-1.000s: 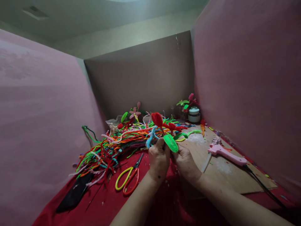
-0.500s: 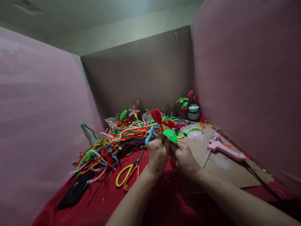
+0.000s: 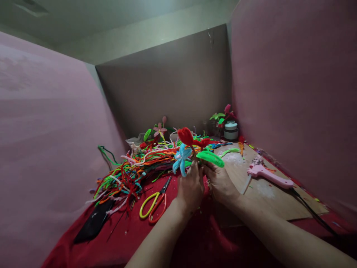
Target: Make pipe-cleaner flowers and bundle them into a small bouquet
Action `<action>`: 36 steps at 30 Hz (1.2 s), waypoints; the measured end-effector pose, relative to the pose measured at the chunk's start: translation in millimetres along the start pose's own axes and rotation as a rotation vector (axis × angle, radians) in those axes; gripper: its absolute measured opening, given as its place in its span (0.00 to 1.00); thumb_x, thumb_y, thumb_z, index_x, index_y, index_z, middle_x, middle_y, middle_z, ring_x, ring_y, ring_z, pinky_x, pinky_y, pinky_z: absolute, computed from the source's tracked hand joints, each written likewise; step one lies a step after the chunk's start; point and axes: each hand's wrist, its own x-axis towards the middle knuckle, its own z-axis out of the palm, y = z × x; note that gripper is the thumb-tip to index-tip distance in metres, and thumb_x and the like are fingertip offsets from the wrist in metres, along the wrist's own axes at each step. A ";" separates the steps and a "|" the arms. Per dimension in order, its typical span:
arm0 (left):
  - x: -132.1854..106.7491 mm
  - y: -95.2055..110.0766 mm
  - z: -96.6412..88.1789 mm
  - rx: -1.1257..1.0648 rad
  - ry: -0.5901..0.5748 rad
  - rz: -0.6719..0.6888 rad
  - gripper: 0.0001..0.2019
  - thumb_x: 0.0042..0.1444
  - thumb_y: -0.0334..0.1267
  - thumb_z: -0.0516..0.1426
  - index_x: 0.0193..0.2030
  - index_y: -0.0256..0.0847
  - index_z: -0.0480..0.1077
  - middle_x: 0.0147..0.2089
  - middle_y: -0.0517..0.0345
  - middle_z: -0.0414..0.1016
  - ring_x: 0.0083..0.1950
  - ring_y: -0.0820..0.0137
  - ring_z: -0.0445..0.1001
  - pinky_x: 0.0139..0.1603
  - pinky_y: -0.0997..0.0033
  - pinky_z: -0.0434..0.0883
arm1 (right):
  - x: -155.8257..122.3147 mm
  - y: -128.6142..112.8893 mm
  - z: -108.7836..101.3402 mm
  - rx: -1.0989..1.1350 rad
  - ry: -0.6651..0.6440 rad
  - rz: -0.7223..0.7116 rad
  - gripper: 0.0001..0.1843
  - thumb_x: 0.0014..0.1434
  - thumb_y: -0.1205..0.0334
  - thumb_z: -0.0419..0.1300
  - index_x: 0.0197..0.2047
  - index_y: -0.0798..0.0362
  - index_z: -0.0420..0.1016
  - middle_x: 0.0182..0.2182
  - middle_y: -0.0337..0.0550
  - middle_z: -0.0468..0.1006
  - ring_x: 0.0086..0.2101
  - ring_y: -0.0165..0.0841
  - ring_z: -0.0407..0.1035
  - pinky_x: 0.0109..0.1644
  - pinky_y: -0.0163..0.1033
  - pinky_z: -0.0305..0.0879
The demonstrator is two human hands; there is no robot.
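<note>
Both my hands meet at the middle of the view around the stems of a small pipe-cleaner flower bunch. My left hand (image 3: pixel 191 188) is closed on the stems. My right hand (image 3: pixel 219 182) pinches the bunch from the other side, just below a bright green leaf (image 3: pixel 211 158). A red tulip-like bloom (image 3: pixel 185 136) stands upright above the fingers, with a second red bloom (image 3: pixel 203 142) behind it. To the left, a light blue flower (image 3: pixel 182 159) with narrow petals hangs over my left hand. The stem ends are hidden in my grip.
A heap of coloured pipe cleaners (image 3: pixel 145 160) spreads behind and left. Scissors (image 3: pixel 157 203) and a black flat object (image 3: pixel 93 223) lie on the red cloth (image 3: pixel 122 249). A pink glue gun (image 3: pixel 269 176) rests on a brown board (image 3: pixel 279 204). Finished flowers (image 3: pixel 160 130) and a jar (image 3: pixel 230 131) stand behind.
The bunch has turned in my hands: the blue flower now faces me with its petals spread, and the green leaf points right. The hands remain together on the stems.
</note>
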 end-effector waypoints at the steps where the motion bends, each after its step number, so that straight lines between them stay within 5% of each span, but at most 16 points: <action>1: -0.6 0.4 1.4 0.027 -0.009 0.001 0.13 0.60 0.31 0.46 0.46 0.37 0.69 0.48 0.42 0.74 0.44 0.61 0.75 0.33 0.69 0.69 | 0.1 0.9 -0.3 0.026 -0.002 0.007 0.11 0.50 0.59 0.62 0.38 0.52 0.75 0.31 0.39 0.77 0.35 0.33 0.68 0.40 0.38 0.62; 7: -8.2 11.2 -0.2 -0.162 -0.039 -0.102 0.11 0.59 0.37 0.51 0.46 0.39 0.68 0.39 0.47 0.77 0.33 0.68 0.76 0.30 0.75 0.67 | -0.3 -12.4 -1.0 0.313 0.007 0.179 0.09 0.49 0.58 0.64 0.34 0.51 0.72 0.30 0.39 0.78 0.31 0.32 0.70 0.34 0.35 0.64; 12: 3.5 8.8 -5.0 -0.572 -0.128 -0.453 0.09 0.57 0.39 0.52 0.41 0.38 0.68 0.36 0.54 0.75 0.29 0.73 0.71 0.29 0.76 0.67 | 4.1 -15.9 -6.1 0.418 0.004 0.217 0.09 0.47 0.60 0.66 0.33 0.52 0.74 0.30 0.40 0.78 0.34 0.33 0.71 0.35 0.35 0.65; 16: 16.1 5.4 -3.9 -0.896 -0.307 -0.662 0.09 0.51 0.40 0.56 0.34 0.36 0.69 0.23 0.62 0.70 0.18 0.79 0.62 0.18 0.79 0.59 | 7.3 -9.0 -9.4 0.435 0.008 0.246 0.07 0.46 0.62 0.66 0.31 0.52 0.76 0.29 0.39 0.79 0.33 0.33 0.72 0.34 0.35 0.66; 19: 17.3 4.1 -2.3 -1.027 -0.471 -0.709 0.09 0.48 0.39 0.58 0.23 0.36 0.65 0.14 0.67 0.59 0.14 0.81 0.55 0.16 0.80 0.52 | 7.5 -7.8 -9.7 0.447 -0.018 0.302 0.09 0.45 0.61 0.67 0.32 0.52 0.76 0.30 0.41 0.80 0.31 0.33 0.72 0.31 0.35 0.67; 22: 13.1 -0.2 0.5 -1.133 -0.522 -0.733 0.13 0.46 0.43 0.59 0.22 0.36 0.65 0.13 0.67 0.58 0.13 0.82 0.53 0.14 0.79 0.49 | 7.0 -9.9 -8.6 0.457 0.015 0.328 0.10 0.43 0.61 0.68 0.31 0.51 0.76 0.30 0.42 0.80 0.31 0.34 0.73 0.29 0.36 0.68; 28: 8.6 -4.2 6.0 -1.260 -0.449 -0.815 0.15 0.42 0.44 0.62 0.32 0.36 0.68 0.15 0.70 0.60 0.12 0.83 0.52 0.14 0.80 0.48 | 6.2 -13.0 -6.1 0.453 0.090 0.327 0.11 0.39 0.62 0.70 0.28 0.52 0.75 0.25 0.43 0.80 0.32 0.38 0.74 0.30 0.38 0.69; 36: 9.0 5.0 3.7 -1.221 -0.303 -0.822 0.12 0.41 0.42 0.61 0.26 0.36 0.66 0.15 0.70 0.55 0.15 0.84 0.49 0.16 0.80 0.47 | 4.9 -12.5 -6.1 0.391 -0.025 0.273 0.08 0.45 0.59 0.67 0.29 0.52 0.76 0.31 0.43 0.80 0.37 0.35 0.72 0.37 0.38 0.67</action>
